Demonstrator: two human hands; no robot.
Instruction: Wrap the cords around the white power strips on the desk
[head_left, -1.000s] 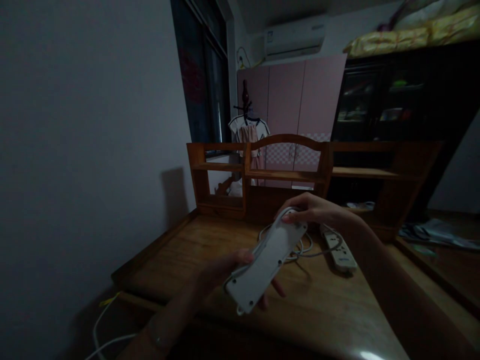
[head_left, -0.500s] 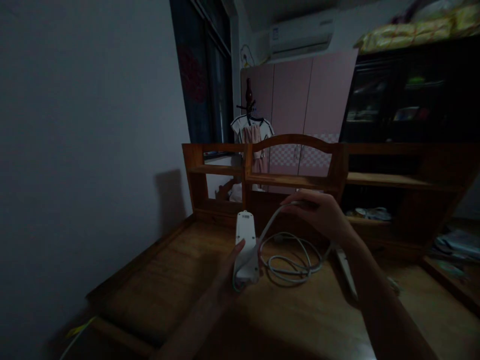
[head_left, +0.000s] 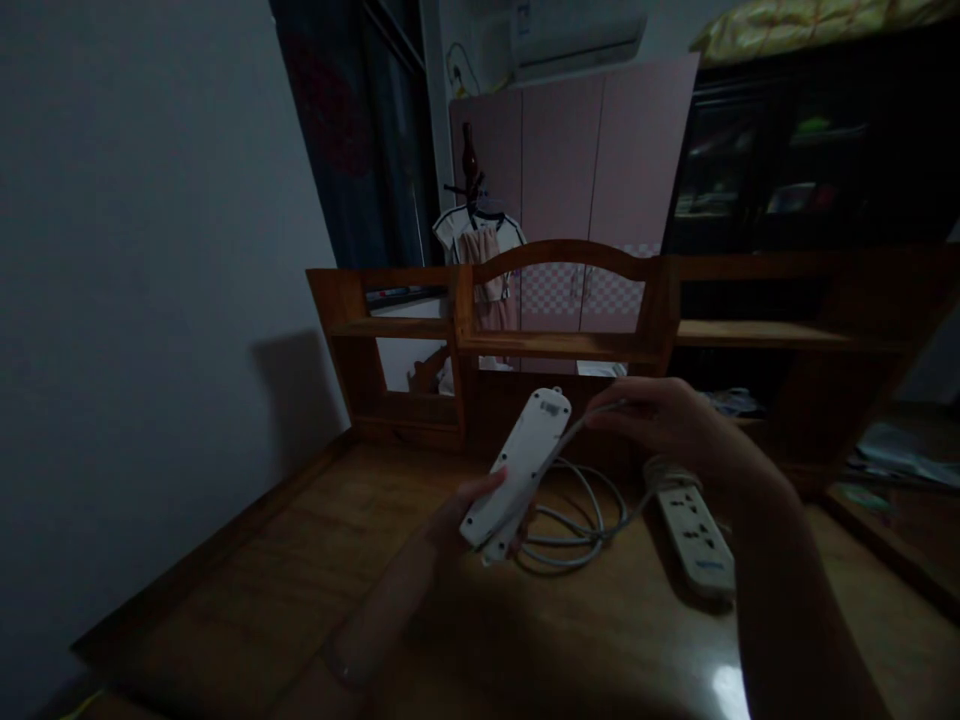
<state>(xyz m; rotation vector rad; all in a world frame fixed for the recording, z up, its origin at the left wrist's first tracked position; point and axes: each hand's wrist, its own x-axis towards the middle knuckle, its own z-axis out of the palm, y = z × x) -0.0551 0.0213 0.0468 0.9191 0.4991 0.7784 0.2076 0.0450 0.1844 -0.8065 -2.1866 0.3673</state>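
Note:
My left hand (head_left: 480, 510) is closed around the lower part of a white power strip (head_left: 520, 460), whose screwed underside faces me and which leans to the right. A pale cord (head_left: 576, 430) runs along the strip's right side up to my right hand (head_left: 660, 415), where the fingers pinch it. More of this cord lies in loose coils (head_left: 577, 560) on the wooden desk below my hands. Beneath my right forearm rests a second power strip (head_left: 694, 535), sockets up, with cord wound about its far end.
The wooden desk (head_left: 300, 540) meets a wall (head_left: 150, 300) on the left. A wooden shelf unit (head_left: 559, 345) stands along its back edge. Papers (head_left: 907, 455) lie at the far right. Behind are a pink wardrobe (head_left: 559, 170) and clothes on a rack (head_left: 480, 240).
The held power strip has tilted from nearly upright to leaning right. My right hand has shifted slightly right with the cord. The second strip shows more fully as the view moved.

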